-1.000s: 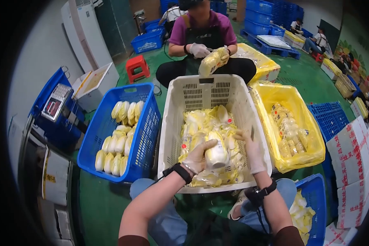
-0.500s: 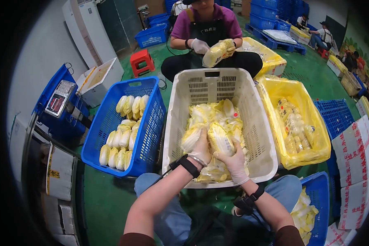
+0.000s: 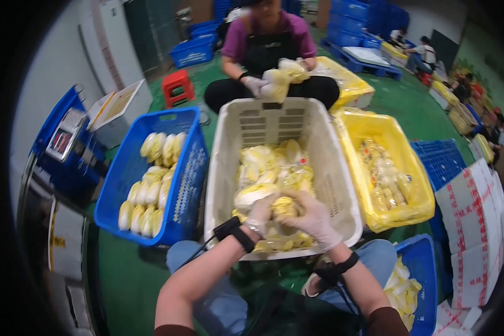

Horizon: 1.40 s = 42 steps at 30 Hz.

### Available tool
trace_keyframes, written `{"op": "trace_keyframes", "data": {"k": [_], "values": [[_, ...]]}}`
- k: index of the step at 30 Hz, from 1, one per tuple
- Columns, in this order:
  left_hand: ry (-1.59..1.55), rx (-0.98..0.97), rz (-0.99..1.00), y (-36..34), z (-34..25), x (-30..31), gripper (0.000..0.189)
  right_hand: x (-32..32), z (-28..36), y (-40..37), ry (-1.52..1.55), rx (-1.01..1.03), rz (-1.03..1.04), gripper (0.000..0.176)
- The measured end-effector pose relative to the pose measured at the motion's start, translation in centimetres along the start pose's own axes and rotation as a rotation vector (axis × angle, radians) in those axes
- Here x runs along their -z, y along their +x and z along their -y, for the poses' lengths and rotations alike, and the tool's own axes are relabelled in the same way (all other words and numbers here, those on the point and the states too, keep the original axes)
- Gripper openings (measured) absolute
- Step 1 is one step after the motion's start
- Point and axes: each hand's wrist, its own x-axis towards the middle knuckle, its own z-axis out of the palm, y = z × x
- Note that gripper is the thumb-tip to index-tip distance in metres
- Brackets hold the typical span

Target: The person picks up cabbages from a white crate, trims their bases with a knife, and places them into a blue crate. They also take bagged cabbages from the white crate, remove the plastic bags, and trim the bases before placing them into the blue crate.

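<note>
A blue perforated plastic crate point(image 3: 191, 168) stands left. At a white plastic crate point(image 3: 331, 182), the left hand point(image 3: 259, 217), its grip unclear, meets a rounded yellow-leaved cabbage point(image 3: 284, 208), which the translucent-gloved right hand point(image 3: 313, 219) grasps opposite.

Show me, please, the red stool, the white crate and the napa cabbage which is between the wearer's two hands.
Red stool point(image 3: 177, 79): head view, on its seat.
White crate point(image 3: 323, 162): head view, on its right inner wall.
Napa cabbage point(image 3: 284, 206): head view, on its yellow leaves.
</note>
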Motion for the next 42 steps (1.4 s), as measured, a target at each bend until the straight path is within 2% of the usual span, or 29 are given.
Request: {"op": "trace_keyframes", "data": {"k": [2,4,7,9,12,13,14,15,16,18,19,21,22,24,25,26,27,28,29,30,32,33,34,36,39,41,42], "values": [[-0.127,0.058,-0.02,-1.4,-1.9,-1.5,0.032,0.0,0.5,-0.1,-0.047,0.064,-0.013,0.075],[-0.097,-0.008,0.026,-1.6,-2.3,-2.1,0.031,0.0,0.7,-0.3,-0.073,0.059,-0.097,0.072],[0.01,-0.112,-0.015,-1.1,-2.0,-2.2,0.03,0.5,1.0,0.3,-0.001,0.111,-0.23,0.064],[0.034,-0.092,-0.03,-0.5,-2.1,-2.5,0.031,0.5,1.0,0.6,0.093,0.185,-0.337,0.058],[0.051,-0.091,-0.094,0.8,-1.7,-1.4,0.035,0.5,0.1,0.0,0.096,0.158,-0.396,0.057],[-0.068,0.021,0.009,1.1,-2.4,-0.7,0.038,1.1,0.3,-0.6,0.146,0.028,-0.462,0.053],[-0.198,0.128,0.105,1.1,-2.4,0.6,0.04,1.8,0.3,-0.8,0.424,-0.043,-0.532,0.05],[-0.313,0.14,0.053,5.4,0.7,5.5,0.052,2.4,0.5,-0.7,0.708,-0.134,-0.589,0.046],[-0.336,0.13,0.007,4.2,1.0,6.2,0.052,3.8,0.5,-0.7,0.968,-0.233,-0.63,0.045],[-0.404,0.253,0.129,3.5,-1.2,4.3,0.06,6.1,0.1,0.1,1.204,-0.188,-0.703,0.057],[-0.4,0.246,0.107,1.9,-3.3,1.7,0.06,7.6,2.1,0.6,1.275,-0.301,-0.778,0.056],[-0.001,0.508,-0.305,-2.2,-7.1,-4.7,0.069,8.9,0.5,0.5,1.223,-0.377,-0.748,0.055],[0.006,0.514,-0.308,-2.2,-6.6,-4.7,0.069,9.5,-0.6,0.2,1.161,-0.444,-0.727,0.053],[0.468,0.022,0.194,-3.3,-6.4,-5.6,0.085,9.2,-2.0,0.5,1.183,-0.443,-0.733,0.05],[0.489,-0.129,0.246,-3.8,-6.2,-6.3,0.089,8.6,-2.3,0.6,1.162,-0.503,-0.626,0.049],[0.495,-0.122,0.238,-4.3,-6.3,-7.1,0.089,8.1,-1.8,0.8,1.139,-0.558,-0.515,0.049],[0.586,-0.247,0.296,-4.6,-6.3,-7.7,0.088,7.8,-0.4,1.0,1.114,-0.566,-0.401,0.049],[0.675,-0.373,0.353,-4.8,-6.3,-7.9,0.087,6.5,-0.3,1.2,1.124,-0.57,-0.392,0.049],[0.693,-0.421,0.438,-4.3,-5.8,-7.5,0.078,4.9,-0.3,1.4,1.045,-0.493,-0.357,0.048],[0.695,-0.419,0.426,-4.1,-5.5,-6.9,0.078,3.9,-0.2,1.5,0.965,-0.415,-0.322,0.048],[0.35,-0.1,0.284,-4.2,-4.9,-5.9,0.071,3.4,-0.3,1.5,1.037,-0.405,-0.234,0.045],[0.15,0.015,0.252,-4.7,-5.3,-6.1,0.066,3.8,-1.0,1.4,1.205,-0.416,-0.241,0.043],[0.145,0.011,0.244,-4.8,-5.5,-5.7,0.066,4.2,-1.6,1.4,1.374,-0.426,-0.249,0.041],[-0.478,0.265,0.43,-4.9,-6.1,-5.0,0.066,4.7,-2.6,1.2,1.256,-0.417,-0.221,0.043],[-0.575,0.259,0.461,-5.5,-6.7,-5.5,0.075,4.3,-2.5,1.3,1.119,-0.412,-0.122,0.041],[-0.657,0.252,0.533,-5.3,-6.5,-5.1,0.083,3.1,-1.0,1.6,1.02,-0.395,-0.309,0.042],[-0.657,0.255,0.529,-5.0,-6.0,-4.7,0.083,3.5,-0.8,1.4,1.023,-0.4,-0.309,0.042]]}}
